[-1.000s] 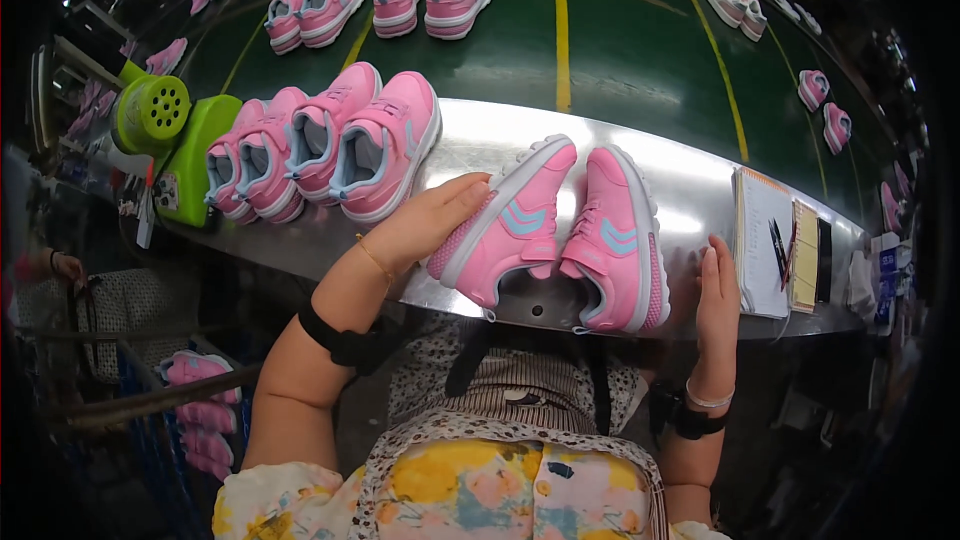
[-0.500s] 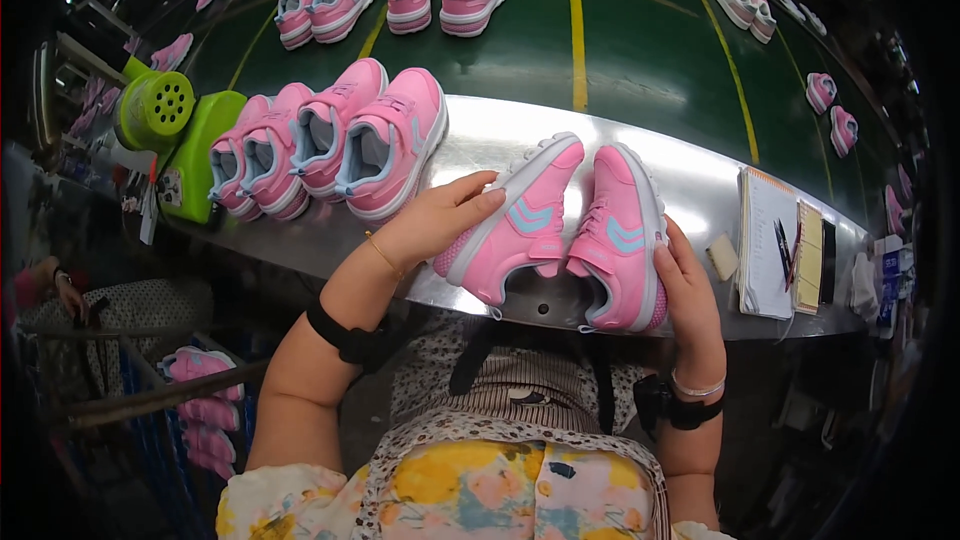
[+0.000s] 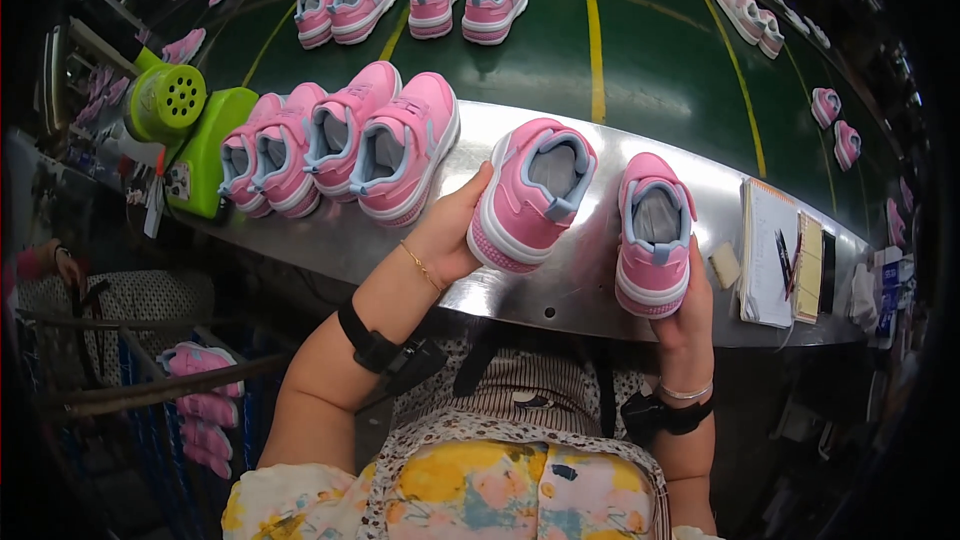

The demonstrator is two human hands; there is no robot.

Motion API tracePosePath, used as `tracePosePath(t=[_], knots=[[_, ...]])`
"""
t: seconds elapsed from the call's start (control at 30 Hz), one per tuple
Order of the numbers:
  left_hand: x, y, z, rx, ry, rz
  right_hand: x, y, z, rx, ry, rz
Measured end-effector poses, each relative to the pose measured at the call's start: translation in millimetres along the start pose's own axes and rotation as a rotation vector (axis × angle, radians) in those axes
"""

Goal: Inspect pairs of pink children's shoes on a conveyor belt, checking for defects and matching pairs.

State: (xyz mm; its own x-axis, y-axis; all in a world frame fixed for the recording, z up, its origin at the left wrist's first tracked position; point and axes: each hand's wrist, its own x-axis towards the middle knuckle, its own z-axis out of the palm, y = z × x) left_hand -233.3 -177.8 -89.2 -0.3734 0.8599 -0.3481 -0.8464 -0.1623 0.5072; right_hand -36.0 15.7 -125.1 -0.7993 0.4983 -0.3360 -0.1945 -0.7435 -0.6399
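Each of my hands grips a pink sneaker with a white sole and pale blue lining. My left hand (image 3: 455, 230) wraps round the left side of one sneaker (image 3: 518, 225), tilted with its heel toward me. Most of those fingers are hidden behind the shoe. My right hand (image 3: 690, 325) holds the other sneaker (image 3: 650, 275) by its lower right side, its heel toward me and its opening facing up. The two shoes are apart, over the shiny metal table edge (image 3: 480, 290). Just left of them stand several matching pink sneakers (image 3: 405, 155) in a row.
A lime green device (image 3: 225, 145) with a round perforated head stands at the left. To the right lie an eraser-like block (image 3: 724, 262), a spiral notebook (image 3: 765, 260) and pens (image 3: 785, 255). Beyond, more sneakers (image 3: 495, 10) sit on a green belt (image 3: 545, 50) with yellow lines.
Both sneakers have turned from showing their sides to showing heels and openings. They have moved further apart, and my left hand has shifted right with its shoe.
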Motion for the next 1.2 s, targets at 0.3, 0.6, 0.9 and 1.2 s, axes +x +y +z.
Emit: tracePosePath(t=[0.3,0.6,0.9,1.2], knots=[[12,-30,37,-0.189,0.074,0.002,5,15,31,0.272,0.011,0.058],[17,-40,31,-0.236,0.023,0.013,-5,8,57,0.323,0.009,0.068],[20,-43,29,-0.179,0.015,0.018,-5,8,54,0.337,-0.047,0.042],[19,-42,31,-0.216,0.018,0.012,-1,10,48,0.343,-0.041,0.069]])
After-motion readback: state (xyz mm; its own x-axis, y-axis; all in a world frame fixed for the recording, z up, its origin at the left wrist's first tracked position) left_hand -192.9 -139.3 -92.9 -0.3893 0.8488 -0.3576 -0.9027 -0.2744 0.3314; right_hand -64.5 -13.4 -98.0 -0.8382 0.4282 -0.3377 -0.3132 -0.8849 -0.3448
